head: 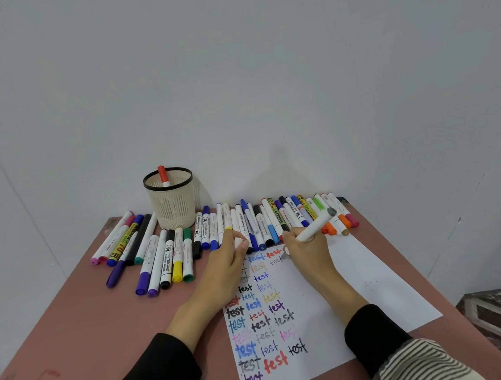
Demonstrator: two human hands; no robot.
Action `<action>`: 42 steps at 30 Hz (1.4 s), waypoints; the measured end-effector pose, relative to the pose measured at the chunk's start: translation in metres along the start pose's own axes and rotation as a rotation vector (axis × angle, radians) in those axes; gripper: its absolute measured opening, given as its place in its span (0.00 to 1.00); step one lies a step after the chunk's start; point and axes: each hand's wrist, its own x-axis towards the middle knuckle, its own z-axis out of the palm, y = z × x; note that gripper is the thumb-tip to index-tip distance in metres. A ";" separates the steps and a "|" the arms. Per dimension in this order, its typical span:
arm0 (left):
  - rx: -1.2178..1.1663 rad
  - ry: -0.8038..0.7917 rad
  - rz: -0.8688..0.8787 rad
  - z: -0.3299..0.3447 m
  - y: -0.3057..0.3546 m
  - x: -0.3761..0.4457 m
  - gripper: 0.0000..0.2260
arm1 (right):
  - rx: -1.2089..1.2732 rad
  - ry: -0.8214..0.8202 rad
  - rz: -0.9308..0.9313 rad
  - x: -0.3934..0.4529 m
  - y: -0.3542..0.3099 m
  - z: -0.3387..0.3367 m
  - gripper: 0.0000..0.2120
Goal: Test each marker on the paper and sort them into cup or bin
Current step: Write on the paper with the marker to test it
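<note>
We are well into the testing but barely into the sorting. Our right hand (306, 252) holds a white marker with a grey end (315, 225), fingers clamped around its barrel, tip down on the paper (362, 285) where a faint grey "test" sits near the top of the sheet. Our left hand (228, 258) rests at the paper's upper left corner, fingers curled round what looks like a white cap (238, 241), though we cannot be certain of that. The sheet already carries many "test" words in three columns, so many markers seem to have been tried. Yet the cream basket cup (171, 200) at the back of the tabletop (77, 326) holds only one red-capped marker (163, 175), and no bin is in view. Two long rows of markers, left group (148, 251) and right group (287, 217), lie along the far edge unsorted. By our judgement most of the sorting is left.
</note>
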 end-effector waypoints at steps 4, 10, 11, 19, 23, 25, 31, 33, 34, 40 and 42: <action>-0.007 -0.002 0.009 0.000 0.001 -0.001 0.07 | -0.006 0.021 0.018 0.000 0.001 0.000 0.16; 0.045 0.022 0.055 -0.001 0.002 -0.001 0.05 | 0.192 0.000 0.108 0.002 -0.007 -0.005 0.13; 0.051 0.024 0.065 -0.001 0.002 -0.001 0.05 | 0.232 0.001 0.129 0.002 -0.010 -0.006 0.13; 0.048 0.013 0.033 -0.001 0.001 -0.003 0.19 | 0.532 -0.112 0.243 -0.001 -0.019 -0.012 0.13; 0.068 0.019 0.048 0.000 -0.003 -0.002 0.20 | 0.682 -0.208 0.338 -0.002 -0.021 -0.012 0.13; 0.055 0.045 0.063 0.001 -0.005 -0.001 0.18 | 0.680 -0.230 0.338 -0.002 -0.022 -0.013 0.11; -0.091 0.138 0.050 0.000 -0.002 0.002 0.04 | 0.708 -0.197 0.320 0.000 -0.020 -0.011 0.06; -0.117 0.120 0.047 0.000 -0.003 0.002 0.04 | 0.697 -0.194 0.320 0.001 -0.019 -0.011 0.05; -0.129 0.102 0.047 0.000 -0.004 0.002 0.04 | 0.692 -0.187 0.316 0.001 -0.019 -0.011 0.05; -0.251 0.072 0.026 0.000 -0.003 0.002 0.05 | 0.702 -0.119 0.264 0.001 -0.018 -0.016 0.05; -0.272 0.054 0.025 0.000 0.000 0.002 0.05 | 0.644 -0.152 0.262 -0.001 -0.017 -0.014 0.06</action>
